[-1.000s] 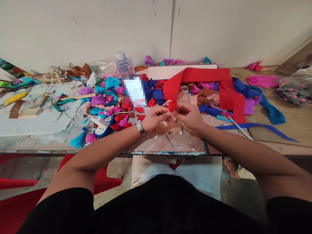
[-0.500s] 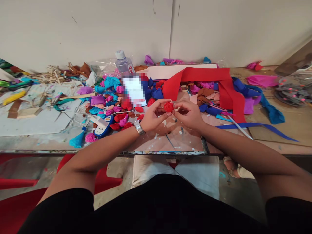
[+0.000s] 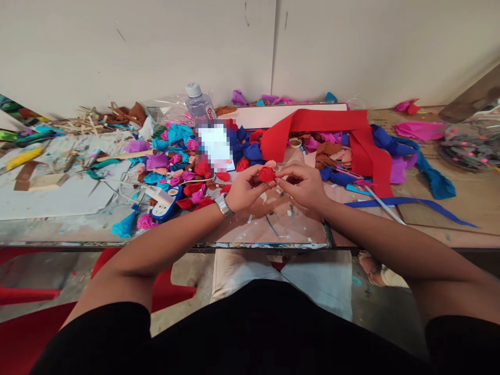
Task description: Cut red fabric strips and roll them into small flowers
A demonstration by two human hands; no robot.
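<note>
A small red paper rose (image 3: 266, 173) is between my hands, above the table's front part. My left hand (image 3: 247, 188), with a metal watch on its wrist, is closed around the rose, thumb below and fingers behind. On the other side my right hand (image 3: 304, 185) pinches at the rose's right edge with thumb and forefinger. Whatever lies between those right fingertips is too small to make out clearly. Behind the hands a wide red crepe paper strip (image 3: 328, 120) lies folded over other paper pieces.
Many coloured paper flowers (image 3: 179, 133) are heaped to the left, beside a lit phone (image 3: 215, 146) and a water bottle (image 3: 199, 101). A blue-and-white power strip (image 3: 166, 205) with its cable lies front left. A tape roll (image 3: 296, 142) and blue strip (image 3: 414, 201) are to the right.
The red rose has shifted slightly left and tilted in my left hand. My right fingertips have moved a little left with it; both hands keep their grip.
</note>
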